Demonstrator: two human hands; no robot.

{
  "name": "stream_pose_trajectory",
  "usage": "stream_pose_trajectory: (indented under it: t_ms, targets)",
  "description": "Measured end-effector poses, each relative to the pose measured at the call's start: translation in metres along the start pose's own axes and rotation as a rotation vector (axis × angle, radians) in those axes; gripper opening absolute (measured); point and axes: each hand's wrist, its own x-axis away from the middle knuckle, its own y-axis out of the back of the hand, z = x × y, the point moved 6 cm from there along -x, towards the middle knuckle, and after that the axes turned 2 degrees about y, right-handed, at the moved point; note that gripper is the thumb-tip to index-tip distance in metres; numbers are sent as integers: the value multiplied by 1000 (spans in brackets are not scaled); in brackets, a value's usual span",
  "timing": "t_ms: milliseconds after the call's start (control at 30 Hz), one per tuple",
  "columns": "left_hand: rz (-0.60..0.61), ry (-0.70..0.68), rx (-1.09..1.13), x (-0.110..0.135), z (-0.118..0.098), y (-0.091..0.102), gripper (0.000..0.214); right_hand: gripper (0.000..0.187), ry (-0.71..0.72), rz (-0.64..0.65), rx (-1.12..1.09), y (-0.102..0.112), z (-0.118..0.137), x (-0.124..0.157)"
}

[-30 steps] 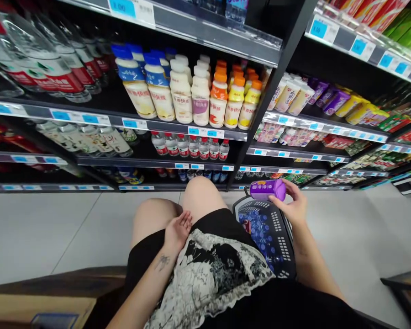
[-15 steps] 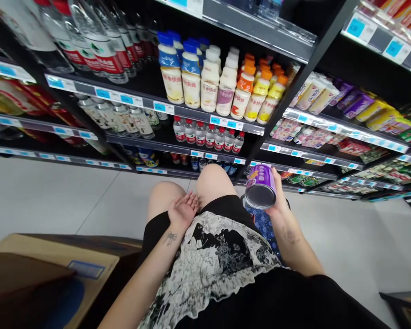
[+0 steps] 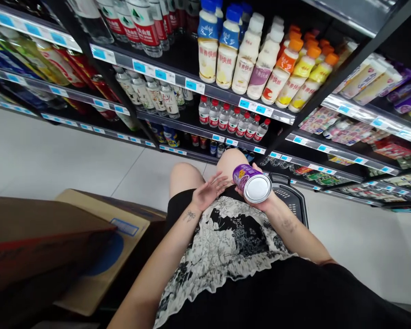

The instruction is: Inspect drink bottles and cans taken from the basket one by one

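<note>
**Head view.** A purple can [image 3: 252, 183] is held at frame centre, above the lap, tilted with its silver end toward the camera. The right hand [image 3: 260, 204] is wrapped round it from below, fingers curled closed on the body. The left hand [image 3: 208, 191] is spread flat and empty, just beside the can.

**Risk.** The can is supported by one hand only. A slip on the smooth wall could drop it onto the lap or floor.

**Containers.** A black basket [image 3: 294, 201] stands right of centre, its contents hidden by the forearm. A cardboard box [image 3: 102, 246] lies lower left, and its contents are not shown.
</note>
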Motion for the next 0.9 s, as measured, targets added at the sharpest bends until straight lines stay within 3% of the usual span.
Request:
stream_pose_trajectory:
  t_ms: [200,300,433,600,700,900]
  targets:
    - [135,19,-97,0,2,10,83,54,-185,-13,-99,10,-41,-32]
    - [209,72,-175,3,10,14,85,51,-222,-76,-25,23,-63,-49]
    - [180,132,-284,5,20,23,74,51,-293,-153,141,37,-85,-63]
    - [158,48,-275,3,9,21,70,58,-202,-84,112,40,-76,-72]
    - [146,7,-251,1,1,19,73,51,-170,-38,111,42,-69,-75]
    - [120,38,-269,0,10,25,83,46,-193,13,135,49,-71,-80]
